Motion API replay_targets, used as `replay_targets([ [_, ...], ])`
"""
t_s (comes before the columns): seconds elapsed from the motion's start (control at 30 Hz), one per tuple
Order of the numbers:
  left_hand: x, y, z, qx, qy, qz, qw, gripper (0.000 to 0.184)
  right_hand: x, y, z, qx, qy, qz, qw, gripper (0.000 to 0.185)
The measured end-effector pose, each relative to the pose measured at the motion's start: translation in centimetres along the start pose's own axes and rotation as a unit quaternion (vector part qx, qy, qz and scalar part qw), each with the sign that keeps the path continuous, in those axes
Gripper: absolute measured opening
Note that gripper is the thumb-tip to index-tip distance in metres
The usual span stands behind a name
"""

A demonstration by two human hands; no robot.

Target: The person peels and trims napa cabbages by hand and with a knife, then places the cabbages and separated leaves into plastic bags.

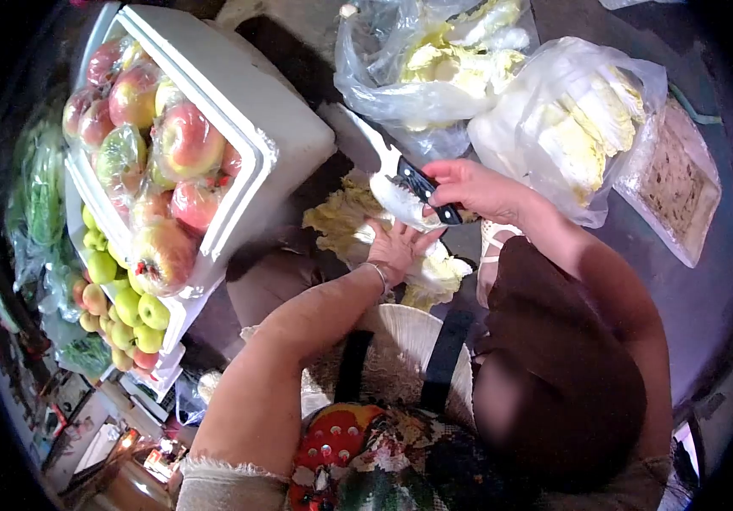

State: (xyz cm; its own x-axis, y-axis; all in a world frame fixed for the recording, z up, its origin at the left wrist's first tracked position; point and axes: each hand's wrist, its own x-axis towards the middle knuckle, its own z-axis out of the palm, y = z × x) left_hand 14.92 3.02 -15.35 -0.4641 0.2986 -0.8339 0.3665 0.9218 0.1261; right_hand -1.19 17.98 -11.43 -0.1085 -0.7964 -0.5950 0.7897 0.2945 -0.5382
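My right hand (pixel 460 189) is closed around the black handle of a knife (pixel 422 183). Its broad silvery blade points up and to the left. Below the knife is my left hand (pixel 395 253), with its fingers spread on pale napa cabbage (pixel 400 201). Part of the cabbage is hidden by the knife and fingers. Loose yellow-green cabbage leaves (pixel 337 223) lie on the floor around my left hand, and another leaf (pixel 436 277) lies by its wrist.
A white foam box (pixel 277 94) of wrapped apples (pixel 188 140) stands to the left, with green apples (pixel 141 311) beside it. Plastic bags hold cabbage leaves (pixel 456 68) and napa cabbages (pixel 579 145) ahead. A wrapped flat pack (pixel 677 183) lies at the right.
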Motion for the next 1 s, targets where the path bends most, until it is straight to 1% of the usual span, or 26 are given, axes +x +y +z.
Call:
replay_targets([
  [0.03,0.0,0.3,0.8,0.05,0.055,-0.003,0.997,0.067,0.1,0.3,0.0,0.014,0.021,-0.034,0.999,0.035],
  [0.07,0.1,0.4,1.5,0.069,0.068,0.0,0.995,0.067,0.1,0.5,0.0,0.028,0.04,-0.07,0.996,0.037],
  [0.1,-0.1,0.5,1.7,0.088,0.081,0.003,0.993,0.067,-0.1,0.4,-0.2,0.048,0.035,-0.049,0.997,0.039],
  [0.13,-0.2,0.6,1.9,0.107,0.094,0.005,0.99,0.068,-0.1,0.3,-0.3,0.047,0.034,-0.051,0.997,0.039],
  [0.17,0.1,0.5,3.0,0.108,0.138,0.009,0.984,0.074,-0.2,0.3,-0.2,0.017,0.056,-0.073,0.996,0.038],
  [0.2,-0.1,0.4,3.0,0.108,0.182,0.014,0.977,0.095,-0.5,0.1,0.2,-0.013,0.078,-0.094,0.992,0.037],
  [0.23,-0.1,0.2,2.9,0.087,0.178,0.034,0.98,0.082,-0.9,-0.3,0.4,-0.034,0.089,-0.104,0.99,0.035],
  [0.27,0.1,0.3,2.8,0.086,0.179,0.033,0.979,0.082,-1.2,-0.7,0.4,-0.035,0.089,-0.103,0.99,0.035],
  [0.33,0.3,0.5,2.3,0.046,0.082,0.009,0.996,0.064,-2.2,-1.6,0.5,-0.03,0.066,-0.098,0.993,0.035],
  [0.37,0.6,0.5,3.5,0.076,0.147,0.005,0.986,0.047,-2.8,-2.0,0.7,-0.029,0.049,-0.118,0.991,0.035],
  [0.4,0.5,0.6,3.0,0.076,0.147,0.004,0.986,0.047,-3.7,-2.7,1.1,-0.03,0.049,-0.118,0.991,0.035],
  [0.43,0.3,0.7,2.1,0.08,0.103,-0.003,0.991,0.036,-4.8,-3.5,1.5,-0.008,0.044,-0.14,0.989,0.036],
  [0.47,0.2,0.8,1.5,0.084,0.058,-0.01,0.995,0.031,-5.9,-4.0,1.8,0.014,0.039,-0.162,0.986,0.036],
  [0.5,1.0,0.5,2.8,0.085,0.06,-0.009,0.995,0.031,-6.9,-4.1,1.9,0.069,0.036,-0.181,0.98,0.039],
  [0.57,3.4,-0.2,6.3,0.01,0.078,0.041,0.996,0.032,-10.0,-6.1,1.5,0.022,0.06,-0.225,0.972,0.045],
  [0.6,2.6,-0.1,4.3,0.009,0.08,0.042,0.996,0.032,-11.7,-6.6,0.8,0.007,0.067,-0.248,0.966,0.046],
  [0.67,-0.7,0.1,-2.5,-0.004,0.062,0.059,0.996,0.031,-15.4,-7.3,0.6,-0.004,0.198,-0.298,0.934,0.047],
  [0.7,-1.0,0.0,-3.5,-0.003,0.064,0.06,0.996,0.031,-17.1,-6.8,-0.2,0.01,0.256,-0.315,0.914,0.047],
  [0.73,-1.1,-0.3,-4.2,-0.032,0.105,0.045,0.993,0.03,-18.6,-6.1,-1.2,0.024,0.314,-0.33,0.89,0.046],
  [0.8,-1.2,-1.2,-5.6,-0.091,0.185,0.014,0.978,0.029,-20.1,-3.7,-3.9,0.038,0.355,-0.401,0.844,0.048],
  [0.83,-1.2,-2.7,-6.5,-0.158,0.169,0.018,0.973,0.032,-20.3,-2.2,-4.9,0.082,0.382,-0.434,0.812,0.048],
  [0.87,-1.1,-3.8,-7.5,-0.217,0.143,0.0,0.966,0.037,-20.6,-0.5,-6.0,0.097,0.389,-0.449,0.798,0.046],
  [0.9,-0.3,-5.0,-7.0,-0.25,0.177,0.002,0.952,0.046,-21.1,1.7,-7.1,0.095,0.407,-0.428,0.801,0.037],
  [0.93,0.7,-6.2,-5.7,-0.282,0.21,0.005,0.936,0.055,-20.7,3.3,-6.7,0.121,0.488,-0.413,0.759,0.03],
  [0.97,2.4,-7.2,-3.4,-0.28,0.234,0.004,0.931,0.056,-20.6,4.8,-6.2,0.142,0.512,-0.395,0.75,0.026],
  [1.0,3.0,-7.7,-2.7,-0.224,0.255,-0.018,0.94,0.07,-21.8,11.1,-10.5,0.183,0.426,-0.44,0.769,0.03],
])
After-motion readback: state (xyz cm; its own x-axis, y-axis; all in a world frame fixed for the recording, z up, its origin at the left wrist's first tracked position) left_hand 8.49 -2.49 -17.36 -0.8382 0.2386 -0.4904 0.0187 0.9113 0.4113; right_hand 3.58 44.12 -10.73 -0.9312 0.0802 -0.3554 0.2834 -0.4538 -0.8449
